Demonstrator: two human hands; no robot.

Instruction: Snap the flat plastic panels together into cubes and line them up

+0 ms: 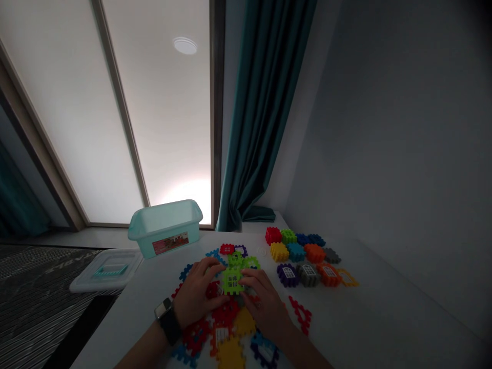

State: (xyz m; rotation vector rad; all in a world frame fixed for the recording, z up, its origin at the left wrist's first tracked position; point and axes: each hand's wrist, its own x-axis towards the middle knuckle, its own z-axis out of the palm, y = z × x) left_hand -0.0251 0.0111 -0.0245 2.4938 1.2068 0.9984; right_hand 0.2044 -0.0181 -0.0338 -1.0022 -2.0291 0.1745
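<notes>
A lime-green square interlocking block [231,281] with a window-like grid and notched edges is held between both hands over the middle of the table. My left hand [198,292], with a watch on its wrist, curls its fingers at the block's left side. At the right side, my right hand [263,297] has its fingers bent against the edge. Another lime-green block [235,258] lies just beyond. Loose red pieces [226,312], a yellow piece [245,322] and an orange piece with a white window [221,335] lie below the hands, partly covered by them.
Sorted block stacks, including a yellow one [279,252] and a purple one [287,275], stand at the right. A red triangular piece [301,314] lies nearer. A teal bin [169,220] stands at the back left, beside its lid [105,270]. The wall [403,179] bounds the right.
</notes>
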